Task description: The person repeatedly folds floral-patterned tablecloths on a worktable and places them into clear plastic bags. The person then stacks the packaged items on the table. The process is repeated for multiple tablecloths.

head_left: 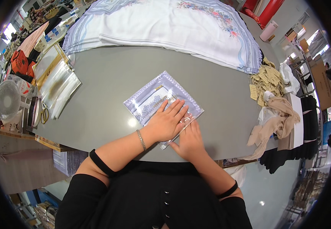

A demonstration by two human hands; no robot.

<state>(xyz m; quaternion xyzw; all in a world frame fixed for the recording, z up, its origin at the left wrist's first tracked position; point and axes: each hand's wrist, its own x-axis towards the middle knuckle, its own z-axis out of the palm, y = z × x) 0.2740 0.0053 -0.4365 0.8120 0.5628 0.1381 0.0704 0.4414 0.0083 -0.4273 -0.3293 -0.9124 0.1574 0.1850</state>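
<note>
A folded lavender cloth with a lace-like pattern lies in a clear plastic bag (154, 94), set at a slant on the grey table (104, 91). My left hand (166, 121) rests flat on the bag's near part, its fingers stretched out. Close beside it, my right hand (190, 140) touches the bag's near right edge with straight fingers, the thumb held apart at the lower corner. Part of the bag is hidden under my hands.
A white floral cloth (146, 26) with lavender borders spreads across the far side. Clear bags (58, 84), gold-handled scissors (44, 115) and a white fan (8, 95) stand left. Yellowish tags (266, 80) and a beige cloth (274, 118) lie right.
</note>
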